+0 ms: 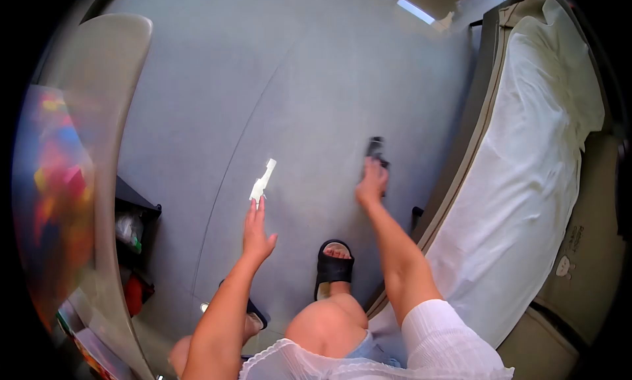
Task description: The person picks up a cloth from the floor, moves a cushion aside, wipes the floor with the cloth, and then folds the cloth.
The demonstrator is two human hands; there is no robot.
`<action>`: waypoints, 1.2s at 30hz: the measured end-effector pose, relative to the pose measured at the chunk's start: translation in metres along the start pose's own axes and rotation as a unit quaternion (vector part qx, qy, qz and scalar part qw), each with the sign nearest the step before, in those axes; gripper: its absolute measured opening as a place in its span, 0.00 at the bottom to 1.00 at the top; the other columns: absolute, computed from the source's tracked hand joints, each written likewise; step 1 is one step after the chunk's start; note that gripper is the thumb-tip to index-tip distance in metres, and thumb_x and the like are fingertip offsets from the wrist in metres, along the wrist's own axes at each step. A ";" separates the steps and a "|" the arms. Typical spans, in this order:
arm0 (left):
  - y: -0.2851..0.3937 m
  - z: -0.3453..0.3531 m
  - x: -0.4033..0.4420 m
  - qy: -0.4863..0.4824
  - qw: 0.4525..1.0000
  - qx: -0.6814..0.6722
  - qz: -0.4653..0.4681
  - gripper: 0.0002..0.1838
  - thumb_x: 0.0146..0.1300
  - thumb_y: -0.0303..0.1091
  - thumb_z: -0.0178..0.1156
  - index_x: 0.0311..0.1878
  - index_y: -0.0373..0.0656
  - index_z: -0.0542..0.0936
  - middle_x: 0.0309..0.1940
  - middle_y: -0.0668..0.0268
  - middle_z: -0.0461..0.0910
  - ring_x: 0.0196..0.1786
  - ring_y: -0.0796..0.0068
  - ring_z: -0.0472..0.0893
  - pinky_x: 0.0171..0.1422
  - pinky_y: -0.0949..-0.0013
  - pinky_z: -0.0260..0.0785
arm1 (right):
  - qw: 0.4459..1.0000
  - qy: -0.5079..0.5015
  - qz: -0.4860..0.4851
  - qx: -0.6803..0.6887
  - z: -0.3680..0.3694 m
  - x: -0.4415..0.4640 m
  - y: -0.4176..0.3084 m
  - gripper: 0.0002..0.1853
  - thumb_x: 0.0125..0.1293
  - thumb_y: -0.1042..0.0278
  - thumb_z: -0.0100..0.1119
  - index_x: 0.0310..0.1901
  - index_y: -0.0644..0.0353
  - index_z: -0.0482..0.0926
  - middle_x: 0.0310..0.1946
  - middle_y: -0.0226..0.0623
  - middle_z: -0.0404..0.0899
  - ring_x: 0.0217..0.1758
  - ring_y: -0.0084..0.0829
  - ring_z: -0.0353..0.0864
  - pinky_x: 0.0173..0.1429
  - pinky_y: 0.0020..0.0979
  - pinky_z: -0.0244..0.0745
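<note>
Partly behind right hand (373, 180), black object (375, 146).

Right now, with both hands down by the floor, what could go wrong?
The left hand has only its fingertips at the near end of the white piece, so it might slide away. The right hand partly covers the black object; its grip is unclear, so that could slip. The sandal is near both, so a step forward might catch something.
</note>
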State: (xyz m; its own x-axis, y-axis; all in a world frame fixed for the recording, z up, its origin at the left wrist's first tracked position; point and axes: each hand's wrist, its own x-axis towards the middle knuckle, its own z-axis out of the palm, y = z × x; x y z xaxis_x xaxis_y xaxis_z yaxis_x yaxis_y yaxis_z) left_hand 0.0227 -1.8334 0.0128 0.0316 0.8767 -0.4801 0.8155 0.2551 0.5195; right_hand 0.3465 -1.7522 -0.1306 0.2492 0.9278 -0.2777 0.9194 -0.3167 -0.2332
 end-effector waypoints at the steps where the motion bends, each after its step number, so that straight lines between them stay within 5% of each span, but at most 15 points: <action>1: -0.009 0.002 0.005 -0.017 1.000 -0.001 0.001 0.59 0.49 0.24 0.72 0.80 0.52 0.45 0.78 0.49 0.48 0.76 0.44 0.56 0.76 0.54 0.57 | 0.998 -0.019 -0.057 -0.005 0.009 -0.026 -0.021 0.44 0.56 0.77 0.59 0.76 0.43 0.58 0.79 0.36 0.49 0.75 0.53 0.55 0.76 0.52 0.55; 4: -0.040 0.000 0.021 -0.048 0.999 0.010 -0.010 0.60 0.49 0.25 0.73 0.81 0.54 0.45 0.78 0.50 0.48 0.77 0.45 0.56 0.78 0.54 0.55 | 0.981 -0.104 -0.154 0.054 0.015 -0.109 -0.094 0.46 0.52 0.87 0.54 0.74 0.43 0.61 0.79 0.27 0.51 0.76 0.48 0.54 0.76 0.50 0.54; 6: -0.059 -0.006 0.024 -0.050 0.999 0.001 -0.016 0.60 0.49 0.25 0.73 0.81 0.54 0.45 0.79 0.50 0.48 0.77 0.46 0.56 0.78 0.54 0.54 | 0.941 -0.122 -0.308 0.060 0.026 -0.142 -0.105 0.36 0.52 0.83 0.57 0.66 0.47 0.72 0.77 0.29 0.56 0.70 0.49 0.64 0.70 0.45 0.68; 9: -0.071 -0.022 0.013 -0.055 0.998 -0.002 -0.024 0.60 0.49 0.26 0.73 0.81 0.55 0.45 0.79 0.51 0.48 0.77 0.47 0.56 0.79 0.54 0.53 | 0.888 -0.227 -0.383 0.113 0.027 -0.152 -0.111 0.30 0.54 0.83 0.55 0.60 0.50 0.76 0.74 0.30 0.63 0.68 0.48 0.68 0.69 0.42 0.71; 11: -0.073 -0.035 -0.006 -0.082 0.996 0.018 -0.031 0.61 0.48 0.27 0.74 0.81 0.55 0.45 0.79 0.51 0.49 0.77 0.47 0.55 0.79 0.54 0.53 | 0.913 -0.156 -0.334 0.177 0.019 -0.147 -0.113 0.27 0.54 0.85 0.53 0.58 0.55 0.78 0.67 0.40 0.71 0.67 0.51 0.69 0.70 0.43 0.67; 15: -0.066 -0.046 -0.038 -0.144 0.988 0.045 -0.023 0.61 0.47 0.28 0.75 0.80 0.54 0.46 0.79 0.51 0.49 0.78 0.47 0.55 0.79 0.54 0.53 | 0.968 0.045 -0.089 0.228 -0.014 -0.146 -0.098 0.36 0.51 0.90 0.47 0.65 0.56 0.73 0.68 0.54 0.68 0.69 0.56 0.65 0.75 0.47 0.58; 19: -0.071 -0.041 -0.071 -0.147 0.989 0.017 0.002 0.60 0.47 0.28 0.74 0.80 0.53 0.46 0.79 0.53 0.48 0.78 0.49 0.55 0.78 0.55 0.55 | 0.974 0.049 0.132 0.177 -0.038 -0.163 -0.044 0.40 0.51 0.88 0.49 0.70 0.55 0.67 0.71 0.56 0.63 0.72 0.56 0.60 0.77 0.45 0.54; 26: -0.106 0.006 -0.059 -0.131 0.986 0.098 0.008 0.60 0.48 0.28 0.73 0.80 0.50 0.46 0.81 0.55 0.41 0.80 0.51 0.50 0.78 0.53 0.55 | 0.951 -0.007 0.250 0.182 0.000 -0.191 0.021 0.38 0.53 0.84 0.49 0.71 0.64 0.62 0.74 0.63 0.53 0.77 0.54 0.54 0.80 0.42 0.49; 29: -0.108 0.019 -0.036 -0.093 0.978 0.164 0.090 0.60 0.48 0.29 0.73 0.80 0.49 0.45 0.81 0.57 0.39 0.81 0.52 0.48 0.78 0.52 0.53 | 0.950 0.149 0.256 0.100 0.074 -0.196 -0.002 0.37 0.55 0.84 0.48 0.71 0.62 0.64 0.75 0.57 0.54 0.77 0.52 0.55 0.79 0.44 0.51; 31: -0.101 0.031 -0.024 -0.099 0.974 0.171 0.107 0.61 0.48 0.29 0.74 0.80 0.49 0.44 0.81 0.57 0.39 0.81 0.53 0.47 0.79 0.51 0.51 | 0.948 0.198 0.076 0.238 0.132 -0.216 -0.029 0.31 0.60 0.84 0.47 0.68 0.61 0.68 0.73 0.51 0.60 0.76 0.49 0.58 0.77 0.45 0.54; 33: -0.093 0.032 -0.014 -0.100 0.976 0.168 0.093 0.62 0.47 0.30 0.75 0.80 0.49 0.43 0.81 0.57 0.39 0.81 0.54 0.46 0.80 0.50 0.49 | 0.989 0.079 -0.070 0.107 0.079 -0.267 -0.098 0.25 0.64 0.80 0.46 0.64 0.63 0.72 0.69 0.48 0.67 0.74 0.47 0.63 0.74 0.44 0.57; 36: -0.095 0.032 -0.013 -0.089 0.983 0.152 0.042 0.63 0.47 0.32 0.76 0.80 0.49 0.42 0.81 0.57 0.38 0.82 0.54 0.45 0.81 0.50 0.47 | 0.966 0.068 -0.173 0.181 0.088 -0.264 -0.070 0.24 0.63 0.80 0.47 0.63 0.61 0.73 0.68 0.49 0.69 0.74 0.47 0.62 0.75 0.45 0.57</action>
State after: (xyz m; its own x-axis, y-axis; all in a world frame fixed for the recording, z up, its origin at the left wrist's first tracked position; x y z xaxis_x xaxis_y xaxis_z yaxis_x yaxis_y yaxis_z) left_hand -0.0364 -1.8821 -0.0527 0.1846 0.7968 -0.5753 0.9401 0.0276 0.3399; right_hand 0.1897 -1.9926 -0.1226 0.0065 1.0000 -0.0062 0.7946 -0.0090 -0.6071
